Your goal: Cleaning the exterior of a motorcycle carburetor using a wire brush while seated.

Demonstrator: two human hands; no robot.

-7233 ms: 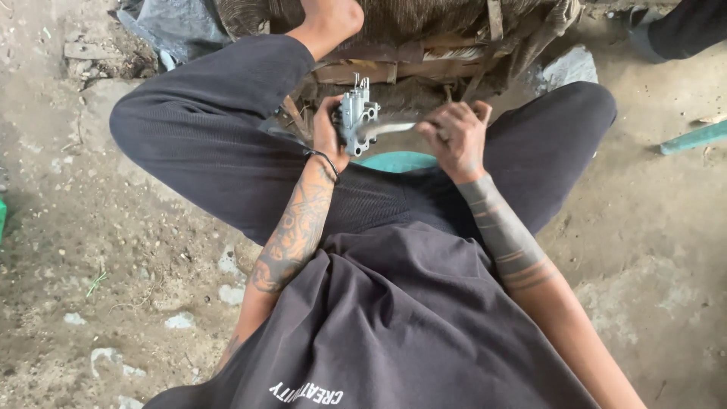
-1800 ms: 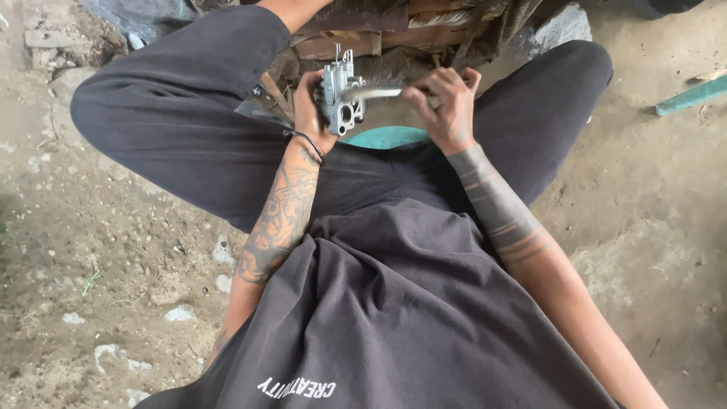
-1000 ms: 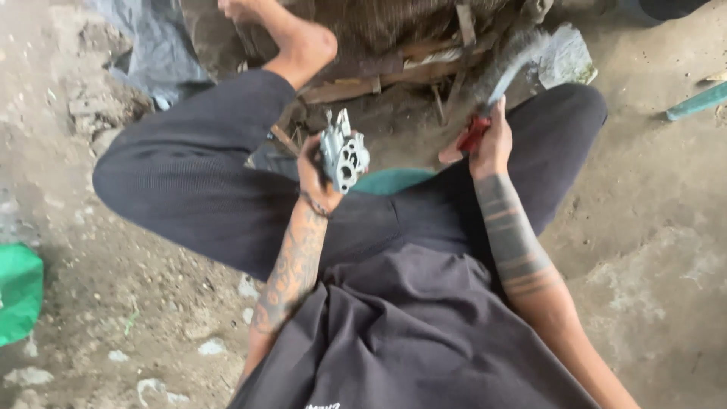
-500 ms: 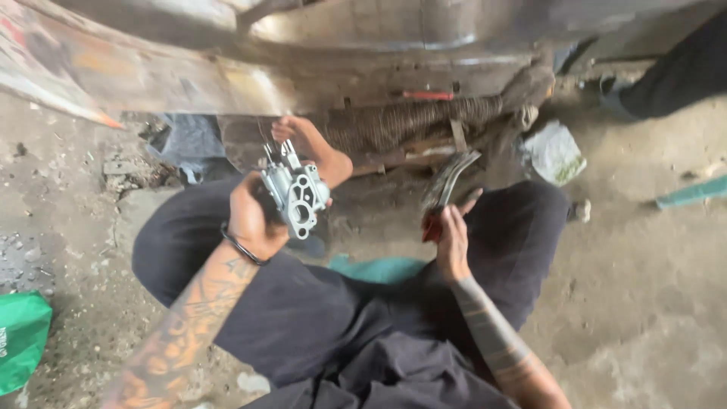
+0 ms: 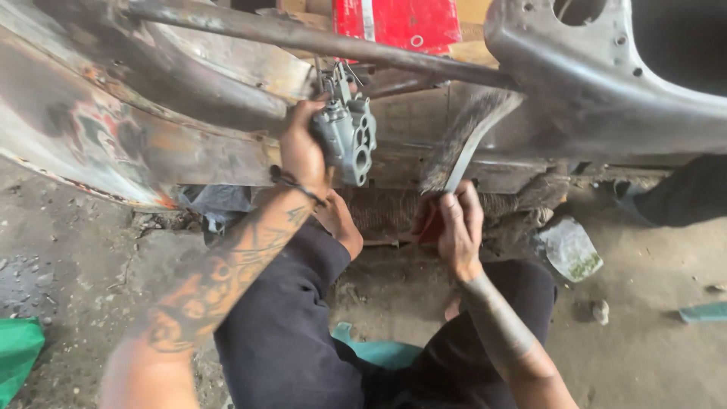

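My left hand [image 5: 301, 151] is raised and grips a grey metal carburettor [image 5: 348, 135] with several round ports on its face. It is held up close to a rusty metal vehicle body [image 5: 136, 113] and a steel tube [image 5: 318, 38]. My right hand [image 5: 458, 227] holds a wide paintbrush [image 5: 466, 140] by its red handle, bristles pointing up and to the right. I sit on the ground with my dark-trousered legs [image 5: 295, 326] spread, one bare foot [image 5: 341, 227] below the carburettor.
A grey metal frame part [image 5: 591, 68] with holes fills the upper right. A red panel [image 5: 397, 23] shows behind the tube. On the dirt floor lie a crumpled bag [image 5: 569, 248], a green item [image 5: 17, 356] at the left edge and a teal stool edge [image 5: 379, 352].
My left hand has lifted the carburettor from my lap up toward the vehicle body. My right hand has picked up the brush and raised it. The view has tilted upward.
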